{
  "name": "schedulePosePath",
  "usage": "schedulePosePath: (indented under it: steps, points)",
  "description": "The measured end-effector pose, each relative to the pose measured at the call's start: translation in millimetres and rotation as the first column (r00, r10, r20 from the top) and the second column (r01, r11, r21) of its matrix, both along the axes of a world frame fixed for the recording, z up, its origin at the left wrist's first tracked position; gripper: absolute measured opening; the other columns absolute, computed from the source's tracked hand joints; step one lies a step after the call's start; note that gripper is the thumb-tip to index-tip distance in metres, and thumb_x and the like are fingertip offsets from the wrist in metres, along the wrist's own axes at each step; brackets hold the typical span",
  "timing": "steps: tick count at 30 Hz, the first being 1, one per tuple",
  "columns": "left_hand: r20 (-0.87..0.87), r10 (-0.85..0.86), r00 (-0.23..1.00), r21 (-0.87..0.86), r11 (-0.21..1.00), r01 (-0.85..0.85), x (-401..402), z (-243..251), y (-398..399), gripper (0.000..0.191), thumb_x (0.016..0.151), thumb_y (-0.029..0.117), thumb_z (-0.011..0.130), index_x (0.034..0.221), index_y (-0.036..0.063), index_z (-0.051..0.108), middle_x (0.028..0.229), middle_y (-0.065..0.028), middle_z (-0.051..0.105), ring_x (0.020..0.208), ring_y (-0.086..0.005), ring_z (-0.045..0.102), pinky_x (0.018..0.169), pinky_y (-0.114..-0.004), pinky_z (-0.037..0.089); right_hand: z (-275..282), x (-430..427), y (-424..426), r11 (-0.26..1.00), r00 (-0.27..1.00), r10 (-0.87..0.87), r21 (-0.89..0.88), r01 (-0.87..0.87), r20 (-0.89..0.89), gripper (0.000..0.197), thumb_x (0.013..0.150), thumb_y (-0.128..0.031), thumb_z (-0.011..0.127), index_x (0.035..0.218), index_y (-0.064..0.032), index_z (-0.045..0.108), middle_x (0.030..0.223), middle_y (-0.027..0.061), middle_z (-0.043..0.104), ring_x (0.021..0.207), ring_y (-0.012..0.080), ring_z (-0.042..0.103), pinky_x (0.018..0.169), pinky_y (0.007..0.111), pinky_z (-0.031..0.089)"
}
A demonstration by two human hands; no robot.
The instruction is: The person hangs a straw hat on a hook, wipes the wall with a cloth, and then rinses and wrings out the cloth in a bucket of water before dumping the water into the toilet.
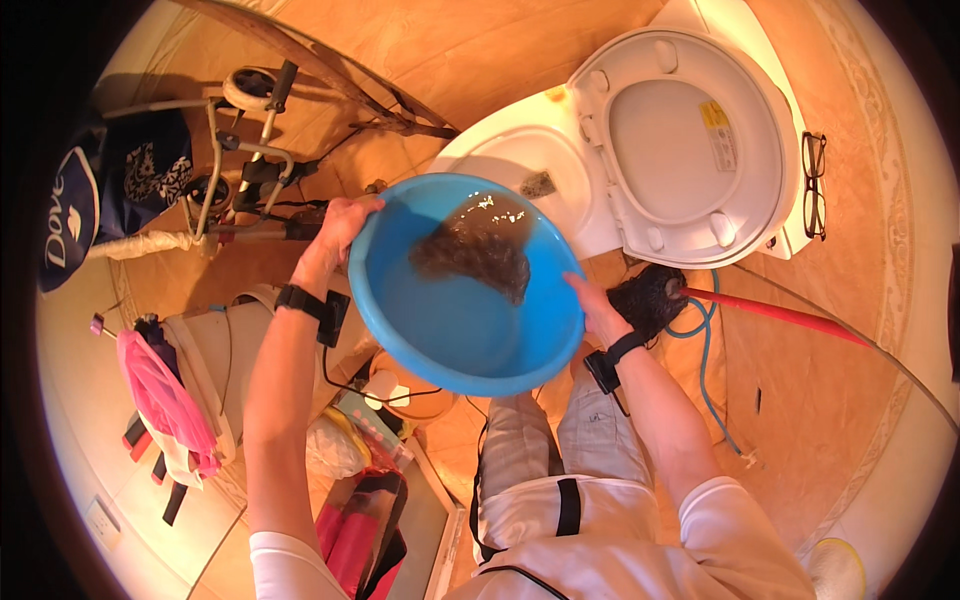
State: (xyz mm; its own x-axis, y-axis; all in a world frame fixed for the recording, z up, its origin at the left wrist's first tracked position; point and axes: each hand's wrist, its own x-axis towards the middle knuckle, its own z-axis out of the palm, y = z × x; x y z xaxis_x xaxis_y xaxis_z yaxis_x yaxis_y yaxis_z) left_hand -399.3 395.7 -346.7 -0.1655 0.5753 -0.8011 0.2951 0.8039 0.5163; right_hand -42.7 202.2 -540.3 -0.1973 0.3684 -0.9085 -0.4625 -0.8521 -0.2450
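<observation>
A blue plastic basin (465, 337) hangs in front of me, held at its rim on both sides. My left hand (351, 223) grips the left rim, with the thumb over the edge. At the right rim, my right hand (598, 305) grips the side; its fingers are partly hidden. Murky water with a dark brown patch and bright glints lies in the basin. Just beyond the basin stands a white toilet bowl (495, 146), partly covered by it, with dark matter at its drain. The toilet's seat and lid (675, 150) are raised.
Eyeglasses (814, 186) lie at the toilet's right edge. A mop with a dark head (646, 300) and red handle is right of my right hand, near a thin blue hose (703, 367). A folded metal walker (255, 169) stands at left, above a bin with pink cloth (161, 390).
</observation>
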Motion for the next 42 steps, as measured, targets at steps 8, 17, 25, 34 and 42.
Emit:
schedulePosePath:
  steps: [8, 17, 25, 34, 42]
  points:
    - [-0.125, 0.002, 0.992, -0.092, 0.996, -0.013, 31.0, -14.7, 58.2, 0.031, 0.085, 0.015, 0.064, 0.102, -0.0110, 0.061, 0.086, -0.0198, 0.066, 0.066, -0.0250, 0.066, 0.055, -0.038, 0.056, 10.6, -16.3, 23.5, 0.984, 0.991, 0.023, -0.171, -0.045, -0.130, 0.036, 0.093, -0.028, 0.052, 0.115, 0.0011, 0.054, 0.110, 0.0138, 0.064, 0.098, 0.0252, 0.062, 0.088, 0.038, 0.050]
    - [0.018, 0.026, 0.999, -0.181, 0.983, -0.022, 50.3, -47.0, 94.8, 0.028, 0.089, 0.020, 0.058, 0.102, -0.0046, 0.061, 0.087, -0.0168, 0.066, 0.069, -0.0250, 0.065, 0.063, -0.038, 0.057, -7.4, -12.7, 19.8, 0.974, 0.969, 0.010, -0.219, -0.066, -0.247, 0.035, 0.093, -0.030, 0.052, 0.113, -0.0013, 0.057, 0.107, 0.0125, 0.066, 0.097, 0.0236, 0.064, 0.088, 0.037, 0.051]
    - [0.200, 0.050, 0.979, -0.100, 0.995, -0.030, 90.1, -37.3, 124.6, 0.020, 0.085, 0.011, 0.063, 0.093, -0.0068, 0.063, 0.084, -0.0142, 0.066, 0.067, -0.0236, 0.065, 0.062, -0.035, 0.056, -27.1, -4.7, 16.3, 0.966, 0.889, -0.112, -0.260, -0.008, -0.445, 0.038, 0.090, -0.028, 0.058, 0.113, 0.0018, 0.056, 0.106, 0.0146, 0.066, 0.092, 0.0245, 0.066, 0.086, 0.039, 0.054]
    - [0.164, 0.031, 0.986, -0.038, 0.999, -0.025, 106.2, -6.1, 115.8, 0.023, 0.089, 0.019, 0.059, 0.082, -0.0017, 0.064, 0.062, -0.0054, 0.059, 0.045, -0.0118, 0.045, 0.045, -0.027, 0.040, 7.9, -6.4, 22.2, 0.967, 0.877, -0.095, -0.253, -0.031, -0.471, 0.040, 0.092, -0.023, 0.055, 0.122, 0.0035, 0.051, 0.116, 0.0173, 0.062, 0.099, 0.0261, 0.064, 0.091, 0.039, 0.051]
    - [0.263, -0.060, 0.963, -0.040, 0.997, 0.073, 110.2, 34.6, 98.1, 0.022, 0.090, 0.021, 0.060, 0.076, 0.0034, 0.061, 0.059, -0.0016, 0.054, 0.042, -0.0089, 0.038, 0.040, -0.023, 0.030, 17.2, -6.2, 13.5, 0.972, 0.860, -0.105, -0.235, -0.017, -0.499, 0.039, 0.092, -0.025, 0.057, 0.120, 0.0028, 0.052, 0.114, 0.0172, 0.063, 0.098, 0.0254, 0.065, 0.090, 0.038, 0.052]
